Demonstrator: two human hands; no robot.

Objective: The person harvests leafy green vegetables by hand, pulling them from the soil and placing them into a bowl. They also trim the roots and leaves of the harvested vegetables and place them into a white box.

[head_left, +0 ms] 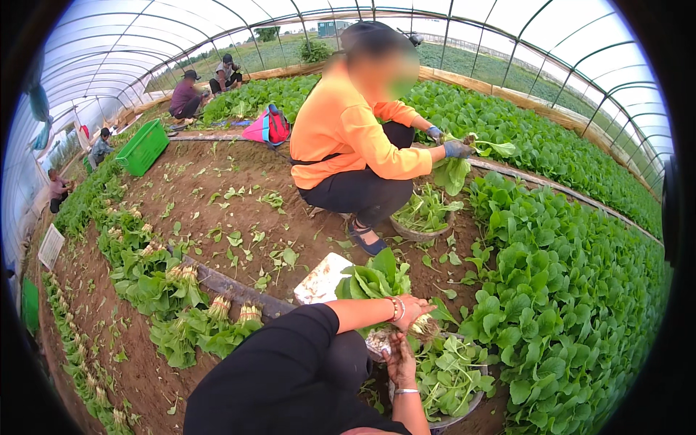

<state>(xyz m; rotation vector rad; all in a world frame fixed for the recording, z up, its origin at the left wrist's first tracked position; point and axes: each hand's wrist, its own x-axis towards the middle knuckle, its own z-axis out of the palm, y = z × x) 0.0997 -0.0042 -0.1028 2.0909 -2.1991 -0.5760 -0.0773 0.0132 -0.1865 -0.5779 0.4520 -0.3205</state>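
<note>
left hand (412, 311) grips one leafy bunch (373, 280); right hand (401, 365), grip unclear; two baskets (419, 235) hold greens (449, 377).

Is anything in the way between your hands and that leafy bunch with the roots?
Nothing that I can see. The left hand is already on the leafy bunch. The right hand is right beside its root end; whether it touches is unclear.
</note>
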